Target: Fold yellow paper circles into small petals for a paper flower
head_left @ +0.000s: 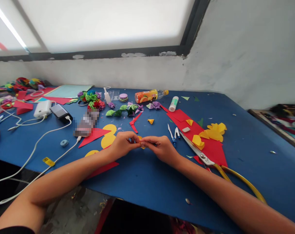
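Look to the centre of the frame for the small yellow paper piece (143, 148), mostly hidden between the fingertips of the left hand (121, 144) and the right hand (162, 148), both closed to a thumb-and-finger pinch on it. Cannot tell its exact shape under those fingertips. Probably best to press lightly and evenly, bracing one pinch against the other, so as not to tear or crumple such seemingly thin paper. See just above it a compact, crisp-edged yellow fold (150, 121) on the matte blue table (142, 182). Note, too, flat yellow discs (108, 141) left of centre, smooth red paper (217, 152) right of centre, ruffled yellow petals (214, 131) upon it, and steel scissors (203, 157) with curved yellow handles at lower right.
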